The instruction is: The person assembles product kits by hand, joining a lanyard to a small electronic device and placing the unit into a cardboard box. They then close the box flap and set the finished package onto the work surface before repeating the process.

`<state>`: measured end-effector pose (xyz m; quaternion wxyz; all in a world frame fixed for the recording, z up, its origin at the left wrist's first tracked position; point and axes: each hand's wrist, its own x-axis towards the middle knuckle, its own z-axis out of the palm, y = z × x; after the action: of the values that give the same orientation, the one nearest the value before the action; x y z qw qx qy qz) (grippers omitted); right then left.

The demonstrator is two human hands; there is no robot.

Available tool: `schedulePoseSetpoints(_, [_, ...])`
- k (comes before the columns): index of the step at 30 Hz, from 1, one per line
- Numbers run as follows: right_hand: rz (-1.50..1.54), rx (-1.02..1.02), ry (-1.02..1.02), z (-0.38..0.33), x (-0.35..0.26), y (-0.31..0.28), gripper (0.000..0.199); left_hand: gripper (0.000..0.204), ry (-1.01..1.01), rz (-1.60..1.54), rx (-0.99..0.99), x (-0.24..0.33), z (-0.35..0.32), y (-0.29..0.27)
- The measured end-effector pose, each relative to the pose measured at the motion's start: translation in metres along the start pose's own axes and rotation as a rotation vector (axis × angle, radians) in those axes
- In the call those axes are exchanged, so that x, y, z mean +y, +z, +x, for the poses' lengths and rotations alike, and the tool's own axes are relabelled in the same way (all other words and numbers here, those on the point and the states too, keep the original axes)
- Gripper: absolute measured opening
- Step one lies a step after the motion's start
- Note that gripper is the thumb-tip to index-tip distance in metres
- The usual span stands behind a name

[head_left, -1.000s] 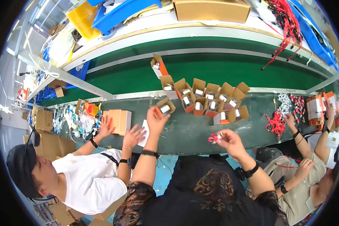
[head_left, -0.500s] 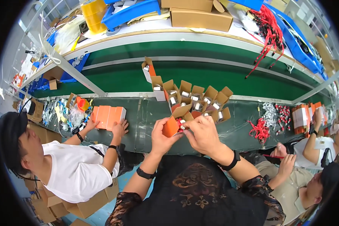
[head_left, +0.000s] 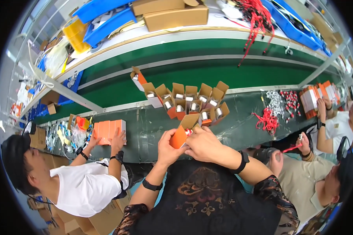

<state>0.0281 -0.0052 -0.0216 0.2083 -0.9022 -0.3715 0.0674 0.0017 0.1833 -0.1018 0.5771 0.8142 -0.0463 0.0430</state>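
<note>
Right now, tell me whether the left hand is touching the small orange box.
Touching. The head view shows the left hand wrapped round the small orange box, fingers pressed on its side, with no gap.

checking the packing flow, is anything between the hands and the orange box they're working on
Nothing visible. The left hand already holds the small orange box from its left side, and the right hand touches its open top, where a small red piece shows. The cluster of open boxes sits further back.

Orange carton (head_left: 179, 138), green conveyor belt (head_left: 208, 74), blue bins (head_left: 102, 15), red cords (head_left: 267, 119)
</note>
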Motion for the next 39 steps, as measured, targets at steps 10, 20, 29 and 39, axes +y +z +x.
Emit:
schedulePoseSetpoints(10, [0.299,0.945,0.007,-0.029,0.007,-0.006,0.046,0.084,-0.011,-0.432,0.075,0.033,0.011,0.007])
schedulePoseSetpoints(20, [0.838,0.649,-0.315,-0.019,0.034,-0.002,0.036,0.063,0.410,-0.256,-0.210,0.055,0.013,0.004])
schedulePoseSetpoints(29, [0.956,0.786,-0.314,-0.012,0.038,-0.005,0.054,0.079,0.221,-0.570,-0.138,0.061,0.022,0.020])
schedulePoseSetpoints(39, [0.903,0.352,0.096,-0.023,0.025,-0.056,0.030,0.080,0.248,-0.089,-0.300,0.083,0.040,-0.017])
